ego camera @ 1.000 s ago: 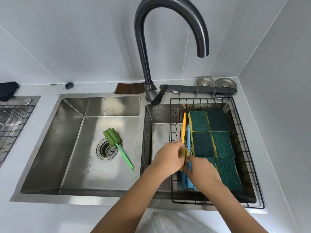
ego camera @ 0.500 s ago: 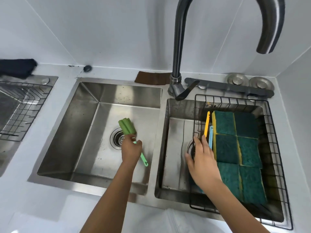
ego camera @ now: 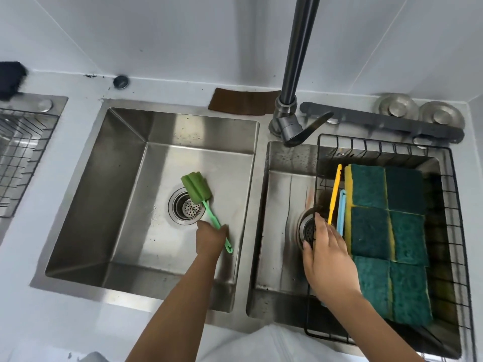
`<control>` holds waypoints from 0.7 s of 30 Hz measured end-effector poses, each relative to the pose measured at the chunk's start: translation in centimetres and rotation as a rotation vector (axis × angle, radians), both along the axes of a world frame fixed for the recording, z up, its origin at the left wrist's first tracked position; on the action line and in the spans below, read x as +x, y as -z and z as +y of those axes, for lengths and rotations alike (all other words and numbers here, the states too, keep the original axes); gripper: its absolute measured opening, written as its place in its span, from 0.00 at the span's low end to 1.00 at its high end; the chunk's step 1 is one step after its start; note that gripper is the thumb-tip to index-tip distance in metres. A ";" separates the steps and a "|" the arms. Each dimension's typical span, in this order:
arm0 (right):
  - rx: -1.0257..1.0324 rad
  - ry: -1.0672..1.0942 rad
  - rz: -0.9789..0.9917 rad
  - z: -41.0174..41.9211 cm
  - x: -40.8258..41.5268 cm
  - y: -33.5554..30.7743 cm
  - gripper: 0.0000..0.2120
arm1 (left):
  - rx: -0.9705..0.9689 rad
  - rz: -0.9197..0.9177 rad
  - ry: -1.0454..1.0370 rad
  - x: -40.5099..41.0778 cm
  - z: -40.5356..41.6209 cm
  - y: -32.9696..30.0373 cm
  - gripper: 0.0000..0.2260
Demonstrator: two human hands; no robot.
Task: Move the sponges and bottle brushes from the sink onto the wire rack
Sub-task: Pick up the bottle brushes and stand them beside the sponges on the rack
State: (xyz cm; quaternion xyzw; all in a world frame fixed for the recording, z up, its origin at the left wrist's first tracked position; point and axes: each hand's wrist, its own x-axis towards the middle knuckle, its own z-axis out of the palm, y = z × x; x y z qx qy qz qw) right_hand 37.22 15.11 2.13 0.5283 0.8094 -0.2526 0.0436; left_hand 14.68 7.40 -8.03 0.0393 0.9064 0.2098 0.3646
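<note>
A green bottle brush with a foam head lies over the drain of the left sink basin. My left hand is closed around its thin green handle. The black wire rack sits in the right basin and holds several green-and-yellow sponges in two rows. A yellow brush handle and a light blue brush handle lie along the rack's left side. My right hand rests flat on the rack's left edge, fingers spread over those handles, gripping nothing that I can see.
A dark faucet rises between the basins, its lever over the right one. A grey bar and two metal sink plugs lie behind the rack. A brown cloth sits on the back ledge. Another wire basket stands at the far left.
My left hand left the rack, reached into the left basin and closed on the green brush handle. My right hand stays at the rack's left edge. The view has shifted left and closer.
</note>
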 end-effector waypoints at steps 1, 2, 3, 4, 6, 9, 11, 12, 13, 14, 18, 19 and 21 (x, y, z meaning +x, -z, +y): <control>0.009 0.002 -0.003 0.1 0.1 0.2 0.28 | -0.011 0.001 0.013 0.1 0.2 0.3 0.21; 0.023 -0.001 0.001 0.1 0.0 0.2 0.28 | -0.022 0.004 0.025 0.1 0.2 0.3 0.20; 0.035 -0.008 0.005 0.1 0.0 0.3 0.27 | -0.031 0.007 0.033 0.2 0.2 0.4 0.18; 0.042 -0.011 0.007 0.1 0.0 0.4 0.27 | -0.038 0.005 0.034 0.2 0.3 0.4 0.17; 0.050 -0.019 0.019 0.1 0.1 0.6 0.27 | -0.044 -0.003 0.027 0.1 0.4 0.4 0.15; 0.067 -0.026 0.029 0.2 0.3 0.7 0.27 | -0.032 -0.010 0.022 0.2 0.6 -0.1 0.09; 0.065 -0.033 0.026 0.2 0.3 0.8 0.27 | 0.010 0.001 -0.003 0.3 0.7 -0.8 0.08; 0.059 -0.033 0.024 0.2 0.4 0.8 0.27 | 0.046 0.014 -0.011 0.4 0.7 -1.2 0.09; 0.049 -0.031 0.025 0.2 0.4 0.9 0.27 | 0.090 0.031 -0.018 0.5 0.8 -1.6 0.10; 0.045 -0.028 0.028 0.1 0.5 0.9 0.27 | 0.144 0.053 -0.022 0.8 0.9 -2.3 0.10; 0.027 -0.028 0.038 0.1 0.5 0.8 0.28 | 0.385 0.091 -0.052 1.8 1.5 -5.4 0.08; 0.025 -0.025 0.038 0.1 0.5 0.8 0.28 | 0.440 0.090 -0.049 2.0 1.8 -6.4 0.09; 0.023 -0.018 0.036 0.1 0.4 0.8 0.28 | 0.512 0.107 -0.011 2.3 2.2 -8.1 0.10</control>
